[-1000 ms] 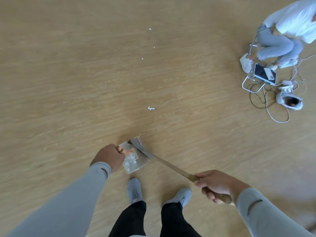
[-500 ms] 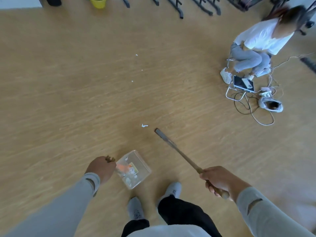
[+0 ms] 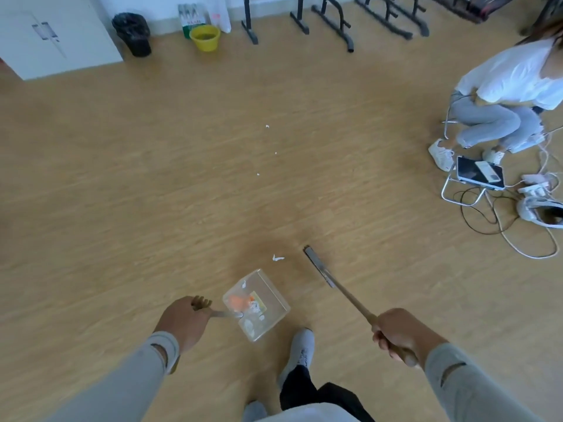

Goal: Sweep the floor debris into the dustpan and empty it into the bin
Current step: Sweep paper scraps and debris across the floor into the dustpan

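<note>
Down low, the left hand (image 3: 182,322) was curled round the brown handle end of a clear plastic dustpan (image 3: 257,304), with the pan held out to its right. Through the see-through walls of the pan showed an orange scrap, some white paper bits and a pale yellowish piece, all lying on its bottom. Whether the pan touched the wooden floor (image 3: 122,193) or hung just above it could not be told.

The right hand (image 3: 399,335) was closed in a fist round the wooden handle of a broom (image 3: 335,284). Its thin shaft ran up and to the left from the fist to a narrow grey head that pointed away from the person. This head lay just to the right of a small white scrap (image 3: 277,258) on the floor, apart from it. That scrap sat just beyond the far corner of the dustpan. Three smaller white crumbs (image 3: 267,126) lay farther out, in a loose line toward the middle of the room.

Below the pan, one grey shoe (image 3: 300,348) stood on the floor.

Well away against the far wall stood a black bin (image 3: 132,33) lined with a dark bag, and beside it a yellow bucket (image 3: 205,37). At the right edge a seated person (image 3: 502,95) in a white top was near a tangle of cables (image 3: 518,220).
</note>
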